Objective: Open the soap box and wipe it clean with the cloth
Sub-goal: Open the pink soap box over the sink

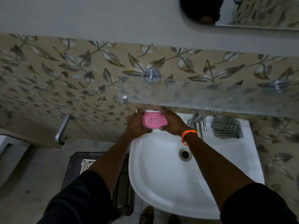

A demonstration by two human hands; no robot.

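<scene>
A pink soap box with a grid of small holes sits at the back left corner of the white sink, just under the glass shelf. My left hand grips its left end and my right hand, with an orange wrist band, grips its right end. A white part of the box shows behind the pink piece. The checked cloth lies crumpled on the sink's back right corner, apart from both hands.
A glass shelf on metal brackets juts out right above the box. The metal tap stands between my right hand and the cloth. The drain is mid-basin. A wall pipe and floor mat are at left.
</scene>
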